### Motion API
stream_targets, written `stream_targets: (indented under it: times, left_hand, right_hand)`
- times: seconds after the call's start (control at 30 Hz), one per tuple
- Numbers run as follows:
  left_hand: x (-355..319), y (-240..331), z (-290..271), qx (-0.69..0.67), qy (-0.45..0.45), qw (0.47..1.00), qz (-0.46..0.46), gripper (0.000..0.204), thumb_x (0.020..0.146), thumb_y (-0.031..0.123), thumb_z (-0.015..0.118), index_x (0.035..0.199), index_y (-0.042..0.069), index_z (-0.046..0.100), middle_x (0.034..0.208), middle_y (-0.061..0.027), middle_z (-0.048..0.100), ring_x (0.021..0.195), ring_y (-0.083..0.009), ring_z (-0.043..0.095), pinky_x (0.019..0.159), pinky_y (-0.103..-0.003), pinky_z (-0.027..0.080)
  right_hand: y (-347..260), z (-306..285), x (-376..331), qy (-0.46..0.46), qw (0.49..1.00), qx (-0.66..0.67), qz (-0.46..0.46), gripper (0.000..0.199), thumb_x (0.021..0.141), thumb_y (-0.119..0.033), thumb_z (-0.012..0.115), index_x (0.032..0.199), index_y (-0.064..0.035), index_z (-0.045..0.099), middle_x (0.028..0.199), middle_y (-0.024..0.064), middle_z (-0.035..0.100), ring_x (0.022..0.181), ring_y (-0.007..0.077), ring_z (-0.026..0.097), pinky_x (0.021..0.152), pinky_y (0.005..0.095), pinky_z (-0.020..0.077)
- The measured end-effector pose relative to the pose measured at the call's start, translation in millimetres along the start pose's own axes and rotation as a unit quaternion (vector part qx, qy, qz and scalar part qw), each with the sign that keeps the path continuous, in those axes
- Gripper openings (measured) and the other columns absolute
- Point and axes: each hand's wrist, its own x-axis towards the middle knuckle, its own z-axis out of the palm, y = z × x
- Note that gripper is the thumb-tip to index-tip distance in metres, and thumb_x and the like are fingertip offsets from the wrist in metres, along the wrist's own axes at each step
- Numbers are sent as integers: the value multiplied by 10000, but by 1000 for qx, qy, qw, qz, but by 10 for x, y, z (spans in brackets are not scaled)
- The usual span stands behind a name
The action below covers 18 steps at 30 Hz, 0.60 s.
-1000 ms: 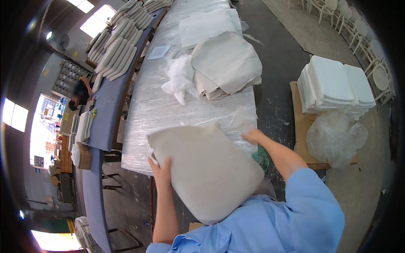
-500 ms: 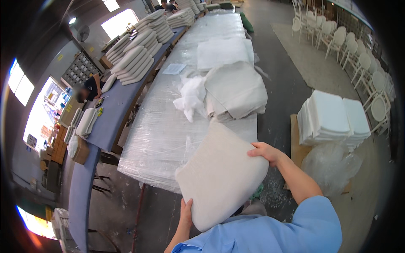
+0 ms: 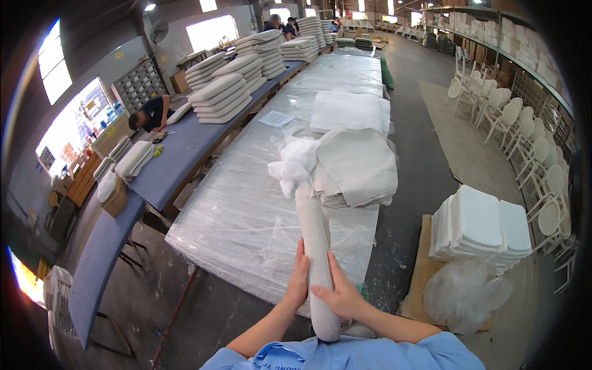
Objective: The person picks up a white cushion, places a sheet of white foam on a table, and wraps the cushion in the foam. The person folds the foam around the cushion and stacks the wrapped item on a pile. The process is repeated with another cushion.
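Observation:
A padded, off-white seat cushion (image 3: 317, 246) stands on edge in front of me, its narrow side facing up. My left hand (image 3: 298, 276) presses flat against its left face. On the opposite face lies my right hand (image 3: 340, 295), its thumb reaching over the narrow edge. Between both palms the cushion is held over the near end of a plastic-covered table (image 3: 246, 228). Just beyond its far tip are a stack of off-white fabric pieces (image 3: 357, 163) and a crumpled clump of white wadding (image 3: 293, 163).
White sheets (image 3: 348, 111) and a paper (image 3: 277, 119) lie farther along the table. Left is a blue-topped bench (image 3: 185, 145) with cushion piles (image 3: 222, 98) and a bent-over person (image 3: 151, 116). On the right stand white foam pads (image 3: 478, 222), a plastic bag (image 3: 465, 296) and chairs (image 3: 524, 132).
The cushion has turned from lying broad face up to standing on edge. My right hand has moved left and down from its corner, and my left hand has moved up along its side.

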Motion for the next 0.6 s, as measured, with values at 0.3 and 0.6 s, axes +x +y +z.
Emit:
stream_targets:
  times: [0.3,0.6]
  left_hand:
    - [804,416,-70,233,14,972,20,790,1033,262,515,1659,70,73,1718,-181,102,1558,-288,197,1231,-358,231]
    - [1513,552,58,187,37,981,-44,820,996,256,573,1638,5,129,1631,-214,337,1463,-320,387,1175,-363,335]
  right_hand:
    - [110,62,156,1,999,-27,-16,1048,925,-404,670,1601,93,42,1654,332,117,1566,420,116,1262,438,147]
    - [81,-7,115,1,1000,18,-3,1020,934,-357,637,1603,88,8,1663,327,77,1575,409,62,1267,428,101]
